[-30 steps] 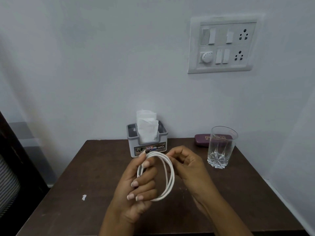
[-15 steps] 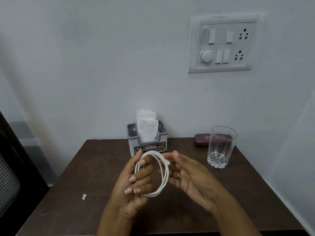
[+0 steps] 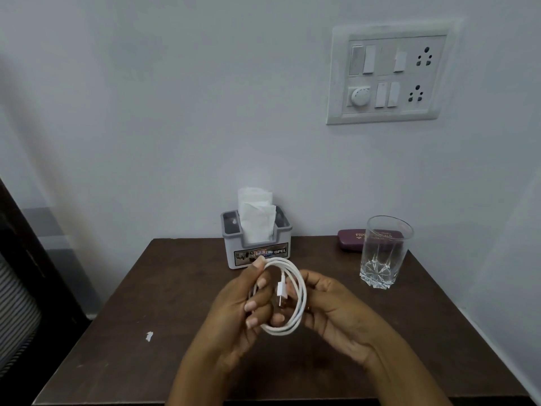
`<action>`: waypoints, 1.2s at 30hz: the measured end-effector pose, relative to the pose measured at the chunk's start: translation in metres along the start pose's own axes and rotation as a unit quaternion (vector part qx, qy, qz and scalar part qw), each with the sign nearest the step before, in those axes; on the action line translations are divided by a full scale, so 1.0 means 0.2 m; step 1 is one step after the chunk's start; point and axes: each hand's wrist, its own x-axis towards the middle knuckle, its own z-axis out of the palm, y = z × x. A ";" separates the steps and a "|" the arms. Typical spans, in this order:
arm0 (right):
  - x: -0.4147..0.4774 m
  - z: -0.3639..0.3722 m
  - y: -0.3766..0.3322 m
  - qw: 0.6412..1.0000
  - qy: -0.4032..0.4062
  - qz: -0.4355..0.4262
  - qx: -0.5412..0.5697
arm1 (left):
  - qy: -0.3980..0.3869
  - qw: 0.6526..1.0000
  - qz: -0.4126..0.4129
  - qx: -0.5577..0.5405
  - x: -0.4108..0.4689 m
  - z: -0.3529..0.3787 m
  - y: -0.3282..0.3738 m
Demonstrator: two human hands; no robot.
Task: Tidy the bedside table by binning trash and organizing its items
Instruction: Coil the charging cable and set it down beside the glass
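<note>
Cable [image 3: 303, 294] coil upright in left hand [image 3: 243, 303], plug [image 3: 281, 291] down.

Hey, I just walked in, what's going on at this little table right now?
A person is coiling a white cable above the bedside table. The left hand grips one side of the loop. The right hand meets the other side, though its hold is unclear. The plug hangs inside the coil. A tissue holder, a glass, a maroon case and a paper scrap sit on the table.
</note>
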 end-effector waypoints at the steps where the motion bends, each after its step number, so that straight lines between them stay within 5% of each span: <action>1: -0.01 0.00 -0.01 1.000 0.001 0.002 0.000 | 0.043 0.998 0.011 0.040 0.01 0.01 0.00; 5: 0.00 0.02 -0.01 0.998 0.063 0.003 -0.003 | 0.127 0.962 0.110 0.217 0.05 0.02 -0.04; 10: 0.01 0.05 0.04 0.953 0.154 -0.067 -0.250 | 0.184 0.877 0.182 0.405 0.07 0.00 -0.10; 12: 0.01 0.04 0.06 0.877 0.199 -0.156 -0.409 | 0.191 0.884 0.185 0.384 0.07 0.01 -0.10; 17: 0.02 0.02 0.08 0.592 0.197 -0.309 -0.718 | 0.199 0.897 0.179 0.352 0.08 0.01 -0.10; 19: 0.03 0.03 0.08 0.537 0.191 -0.340 -0.748 | 0.211 0.898 0.177 0.344 0.09 0.00 -0.10; 25: 0.01 0.05 0.05 0.531 0.192 -0.382 -0.732 | 0.204 0.910 0.199 0.302 0.07 0.02 -0.07; 32: -0.03 0.04 0.01 0.469 0.193 -0.411 -0.757 | 0.201 0.899 0.197 0.337 0.06 0.01 -0.07; 36: -0.04 0.04 -0.01 0.501 0.216 -0.443 -0.711 | 0.186 0.903 0.183 0.342 0.08 0.02 -0.09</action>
